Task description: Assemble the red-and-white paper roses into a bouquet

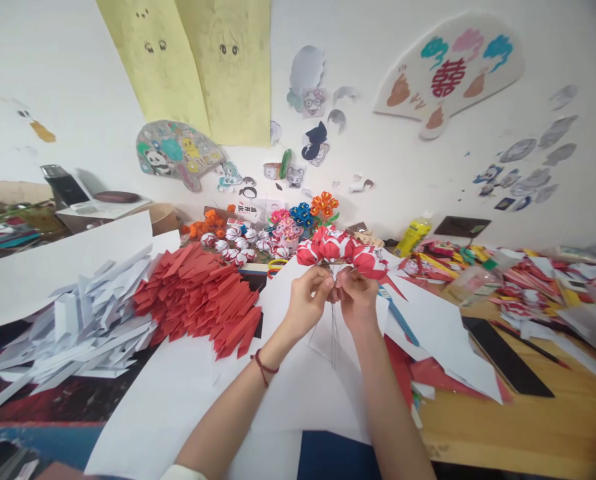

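Note:
Both hands meet over the white paper (288, 400) in the middle of the table. My left hand (309, 297) pinches the thin wire stems (334, 340) just under a bunch of red and white paper flowers (335, 245). On the other side my right hand (354, 293) is closed on the same stems, its fingertips touching those of the left. The flower heads stand above my fingers, and the stems hang down below them. Exactly how the fingertips grip the wires is partly hidden.
Folded red paper pieces (203, 293) and white paper strips (88, 327) are heaped at left. Behind stand red and white paper balls (238, 243) and small bead flowers (303, 217). A yellow bottle (413, 237), a blue cutter (401, 317) and a black phone-like slab (508, 357) lie rightward.

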`<state>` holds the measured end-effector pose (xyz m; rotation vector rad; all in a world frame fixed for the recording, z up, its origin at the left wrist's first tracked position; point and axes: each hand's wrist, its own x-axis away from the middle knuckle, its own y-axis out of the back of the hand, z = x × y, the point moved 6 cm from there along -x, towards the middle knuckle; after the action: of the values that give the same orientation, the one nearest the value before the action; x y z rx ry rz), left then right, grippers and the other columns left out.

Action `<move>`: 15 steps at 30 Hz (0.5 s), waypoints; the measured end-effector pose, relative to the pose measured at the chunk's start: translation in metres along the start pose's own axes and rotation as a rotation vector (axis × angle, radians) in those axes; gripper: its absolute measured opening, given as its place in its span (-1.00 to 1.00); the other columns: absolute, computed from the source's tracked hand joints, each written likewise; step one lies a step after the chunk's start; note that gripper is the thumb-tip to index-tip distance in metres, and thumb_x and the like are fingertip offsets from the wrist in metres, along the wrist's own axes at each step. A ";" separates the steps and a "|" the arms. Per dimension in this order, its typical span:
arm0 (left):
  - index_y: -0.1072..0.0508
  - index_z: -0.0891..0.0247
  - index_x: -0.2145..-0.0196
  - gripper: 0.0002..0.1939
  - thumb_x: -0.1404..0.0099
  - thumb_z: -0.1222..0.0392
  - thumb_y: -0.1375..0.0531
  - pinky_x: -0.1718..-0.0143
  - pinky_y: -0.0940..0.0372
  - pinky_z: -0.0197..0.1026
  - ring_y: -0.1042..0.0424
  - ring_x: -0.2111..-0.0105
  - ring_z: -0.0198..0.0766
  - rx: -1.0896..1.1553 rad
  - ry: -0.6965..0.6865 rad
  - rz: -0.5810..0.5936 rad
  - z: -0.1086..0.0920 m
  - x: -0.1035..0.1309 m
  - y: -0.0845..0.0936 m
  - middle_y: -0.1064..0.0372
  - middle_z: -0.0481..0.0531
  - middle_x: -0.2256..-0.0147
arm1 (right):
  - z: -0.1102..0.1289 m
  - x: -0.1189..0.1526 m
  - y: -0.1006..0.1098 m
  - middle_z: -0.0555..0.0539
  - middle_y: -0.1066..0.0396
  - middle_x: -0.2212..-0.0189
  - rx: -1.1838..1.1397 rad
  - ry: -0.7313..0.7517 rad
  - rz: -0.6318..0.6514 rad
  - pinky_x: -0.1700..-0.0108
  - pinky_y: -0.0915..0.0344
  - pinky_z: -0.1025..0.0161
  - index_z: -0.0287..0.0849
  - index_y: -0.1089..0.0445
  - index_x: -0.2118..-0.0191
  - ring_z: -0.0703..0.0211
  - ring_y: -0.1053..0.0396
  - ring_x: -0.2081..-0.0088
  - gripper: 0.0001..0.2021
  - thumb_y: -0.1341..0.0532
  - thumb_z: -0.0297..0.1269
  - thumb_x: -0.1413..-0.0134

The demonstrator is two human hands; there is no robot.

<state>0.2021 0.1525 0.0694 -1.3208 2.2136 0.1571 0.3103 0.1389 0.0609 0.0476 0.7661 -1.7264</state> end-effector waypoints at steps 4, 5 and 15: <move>-0.27 0.27 0.35 -0.70 -0.40 -0.03 -0.08 0.45 -0.24 -0.31 -0.33 0.53 -0.37 -0.161 -0.037 -0.039 -0.003 0.001 0.002 -0.30 -0.07 0.53 | -0.004 -0.001 0.007 0.07 -0.31 0.55 0.021 -0.005 -0.082 0.62 -0.07 0.31 -0.19 -0.41 0.46 0.37 -0.17 0.64 -0.74 -0.46 -0.17 0.16; -0.26 0.26 0.35 -0.70 -0.41 -0.02 -0.07 0.45 -0.24 -0.31 -0.33 0.53 -0.37 -0.182 -0.045 -0.044 -0.003 0.001 0.002 -0.30 -0.07 0.53 | -0.006 -0.001 0.007 0.07 -0.31 0.53 0.033 -0.016 -0.080 0.61 -0.06 0.31 -0.18 -0.41 0.42 0.37 -0.17 0.63 -0.73 -0.46 -0.17 0.16; -0.27 0.25 0.33 -0.75 -0.44 0.05 -0.02 0.44 -0.22 -0.30 -0.34 0.54 -0.34 -0.310 -0.046 -0.003 -0.002 -0.001 0.007 -0.31 -0.08 0.55 | -0.020 -0.001 0.000 0.07 -0.26 0.56 0.171 -0.238 0.166 0.46 -0.09 0.28 -0.14 -0.46 0.17 0.31 -0.13 0.52 -0.55 -0.43 0.02 0.16</move>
<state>0.1959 0.1559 0.0706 -1.4645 2.2110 0.5430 0.3033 0.1500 0.0456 0.0213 0.4262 -1.6007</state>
